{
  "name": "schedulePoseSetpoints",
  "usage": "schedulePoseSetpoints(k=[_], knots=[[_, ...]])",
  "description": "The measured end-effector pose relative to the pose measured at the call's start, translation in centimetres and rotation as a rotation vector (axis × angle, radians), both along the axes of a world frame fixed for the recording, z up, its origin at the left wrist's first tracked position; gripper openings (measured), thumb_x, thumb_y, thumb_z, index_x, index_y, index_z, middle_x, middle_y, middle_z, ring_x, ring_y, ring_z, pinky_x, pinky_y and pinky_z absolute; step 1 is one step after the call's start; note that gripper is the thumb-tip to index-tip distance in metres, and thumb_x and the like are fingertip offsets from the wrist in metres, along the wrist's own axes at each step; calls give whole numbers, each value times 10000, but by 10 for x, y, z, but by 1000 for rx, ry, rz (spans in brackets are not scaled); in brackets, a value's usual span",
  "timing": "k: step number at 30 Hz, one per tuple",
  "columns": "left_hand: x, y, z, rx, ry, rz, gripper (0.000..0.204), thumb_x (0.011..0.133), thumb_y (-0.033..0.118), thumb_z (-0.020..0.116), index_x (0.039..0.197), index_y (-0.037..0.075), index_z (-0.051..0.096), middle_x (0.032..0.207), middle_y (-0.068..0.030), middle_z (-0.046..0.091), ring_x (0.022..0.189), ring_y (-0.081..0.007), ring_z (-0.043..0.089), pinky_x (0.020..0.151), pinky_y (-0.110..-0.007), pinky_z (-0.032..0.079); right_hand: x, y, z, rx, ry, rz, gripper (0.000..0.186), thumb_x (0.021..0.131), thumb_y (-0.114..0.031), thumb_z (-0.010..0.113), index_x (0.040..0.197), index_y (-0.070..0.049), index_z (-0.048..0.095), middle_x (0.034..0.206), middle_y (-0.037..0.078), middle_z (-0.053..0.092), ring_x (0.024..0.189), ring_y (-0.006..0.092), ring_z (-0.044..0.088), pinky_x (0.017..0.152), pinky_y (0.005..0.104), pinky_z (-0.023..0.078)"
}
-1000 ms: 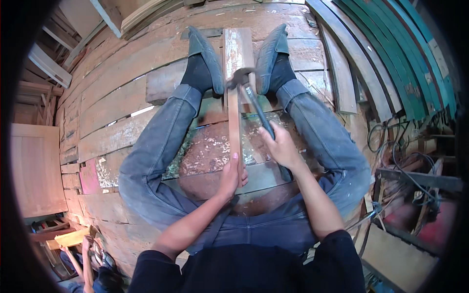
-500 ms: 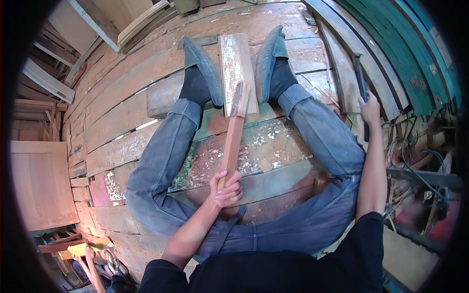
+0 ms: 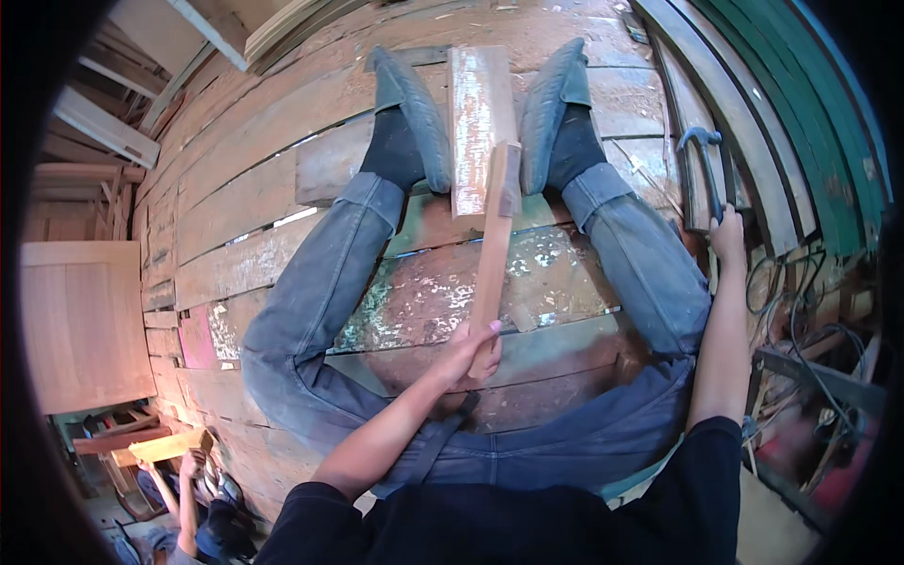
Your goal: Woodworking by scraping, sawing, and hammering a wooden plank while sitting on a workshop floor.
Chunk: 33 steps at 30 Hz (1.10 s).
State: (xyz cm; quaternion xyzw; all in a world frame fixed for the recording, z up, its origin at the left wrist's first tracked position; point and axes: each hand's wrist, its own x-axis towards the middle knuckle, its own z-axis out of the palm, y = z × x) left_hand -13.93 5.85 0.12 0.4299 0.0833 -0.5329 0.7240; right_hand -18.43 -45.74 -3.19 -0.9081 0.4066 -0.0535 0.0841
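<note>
My left hand [image 3: 471,350] is closed around the lower end of a narrow wooden stick [image 3: 492,268], which slants away from me between my bent legs. Its far end, partly darker, lies over a flat board [image 3: 468,94] with worn white paint, set between my two shoes. Out to the right, beside my right knee and shin, my right hand [image 3: 728,235] grips the handle of a claw hammer [image 3: 701,138]; the hammer's head points away from me, near some long planks.
Plank floor [image 3: 226,207] around me; stacked planks [image 3: 815,179], some green, along the right; tangled cables [image 3: 800,334] and scraps at lower right. A wooden panel [image 3: 80,320] and timber at left. At lower left, a co-worker's hands [image 3: 193,461] hold a yellowish wood piece [image 3: 169,443].
A second ago the hammer head was over the stick's far end; it swung out to the right by half a second ago and remains there. My left hand and the stick have shifted rightward.
</note>
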Motion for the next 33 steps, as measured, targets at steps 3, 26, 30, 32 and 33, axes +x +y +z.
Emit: schedulePoseSetpoints(k=[3, 26, 30, 32, 33], knots=[[-5, -6, -2, 259, -171, -18, 371, 916, 359, 609, 728, 70, 472, 566, -23, 508, 443, -113, 500, 421, -252, 370, 12, 23, 20, -146, -161, 136, 310, 861, -102, 568, 1159, -31, 524, 1039, 215, 587, 970, 387, 579, 837, 460, 466], [-18, -2, -24, 264, -180, 346, 258, 945, 305, 576, 898, 61, 508, 641, 1, 501, 514, -78, 479, 462, -225, 391, 83, 408, 34, 1526, -400, 133, 350, 1022, -370, 362, 971, -48, 489, 647, 54, 529, 526, 138, 543, 475, 263, 453], [-27, 0, -22, 156, -25, 350, 409, 982, 455, 427, 887, 65, 506, 645, -10, 511, 521, -89, 486, 473, -247, 405, 74, 411, -2, 1340, -515, 238, 346, 1025, -362, 341, 933, -53, 466, 599, 50, 495, 443, 133, 489, 400, 269, 408], [-48, 10, -24, 104, 20, 321, 463, 991, 495, 372, 891, 64, 509, 650, -13, 516, 527, -95, 494, 480, -251, 412, 46, 428, 21, 1314, -349, 126, 385, 1024, -349, 343, 1010, 3, 499, 675, 90, 546, 574, 169, 535, 546, 327, 437], [-64, 11, -30, 216, -83, 323, 479, 997, 497, 344, 905, 58, 513, 646, -15, 518, 532, -100, 502, 488, -253, 417, 26, 434, -22, 1187, -454, 172, 389, 1027, -325, 324, 1011, 23, 498, 676, 127, 531, 600, 208, 531, 579, 361, 435]])
